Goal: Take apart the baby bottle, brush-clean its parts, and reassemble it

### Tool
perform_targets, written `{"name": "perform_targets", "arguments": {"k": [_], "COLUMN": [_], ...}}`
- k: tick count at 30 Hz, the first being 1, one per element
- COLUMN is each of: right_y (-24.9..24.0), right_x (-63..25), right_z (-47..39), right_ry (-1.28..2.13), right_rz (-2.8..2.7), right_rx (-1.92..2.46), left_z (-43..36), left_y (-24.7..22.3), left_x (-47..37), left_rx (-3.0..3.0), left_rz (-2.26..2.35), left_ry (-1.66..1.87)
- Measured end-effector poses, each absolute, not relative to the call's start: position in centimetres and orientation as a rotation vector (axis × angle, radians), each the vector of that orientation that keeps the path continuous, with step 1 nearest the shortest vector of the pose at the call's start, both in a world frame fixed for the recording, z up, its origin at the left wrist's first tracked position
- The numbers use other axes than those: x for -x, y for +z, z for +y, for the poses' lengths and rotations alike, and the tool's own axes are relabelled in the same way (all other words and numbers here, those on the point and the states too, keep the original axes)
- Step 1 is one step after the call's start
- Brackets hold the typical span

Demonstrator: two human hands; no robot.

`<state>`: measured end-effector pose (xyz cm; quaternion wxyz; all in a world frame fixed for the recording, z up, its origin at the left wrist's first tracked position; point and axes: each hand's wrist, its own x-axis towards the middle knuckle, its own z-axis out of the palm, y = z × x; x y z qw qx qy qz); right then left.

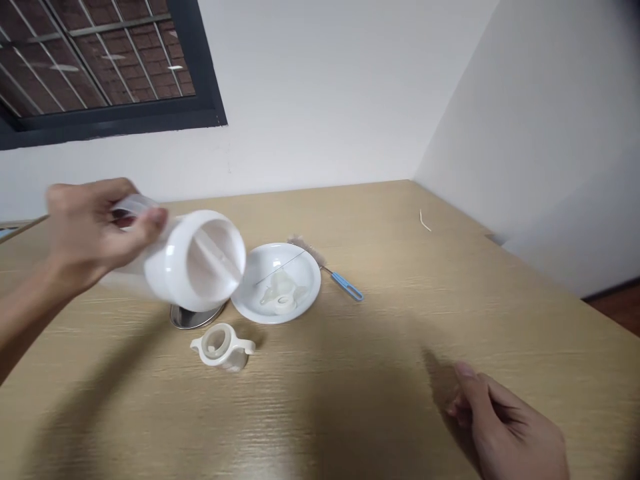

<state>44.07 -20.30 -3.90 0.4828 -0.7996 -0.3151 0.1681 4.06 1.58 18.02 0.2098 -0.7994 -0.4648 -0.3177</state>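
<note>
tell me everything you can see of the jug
The jug looks like plastic: a glossy white round end, recessed, with a pale bar across it, and a see-through handle. The body behind is pale and blurred. It lies tipped on its side in the air, the round end turned toward the camera and the right. The left hand grips its handle. In view it partly covers a metal dish; any contact there is hidden.

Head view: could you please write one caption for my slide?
Left hand holding a tilted, handled container near a white bowl and two-handled cup; right hand loosely curled.
</note>
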Motion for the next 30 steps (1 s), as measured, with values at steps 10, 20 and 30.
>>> {"name": "perform_targets", "arguments": {"k": [10,20,30], "right_y": [-3.4,-5.4,-5.7], "right_x": [-43.8,-45.3,-46.1], "right_z": [-20.3,-20.0,-19.7], "right_ry": [0.45,0.403,0.398], "right_rz": [-0.761,-0.766,-0.798], "right_rx": [1.901,1.762,1.81], "left_z": [5.5,6.2,4.1], "left_y": [17.8,20.4,20.0], "left_x": [-15.8,-9.5,-11.8], "left_rx": [2.457,2.307,2.603], "left_rz": [-1.097,-1.182,-1.092], "left_ry": [-0.603,-0.409,-0.527]}}
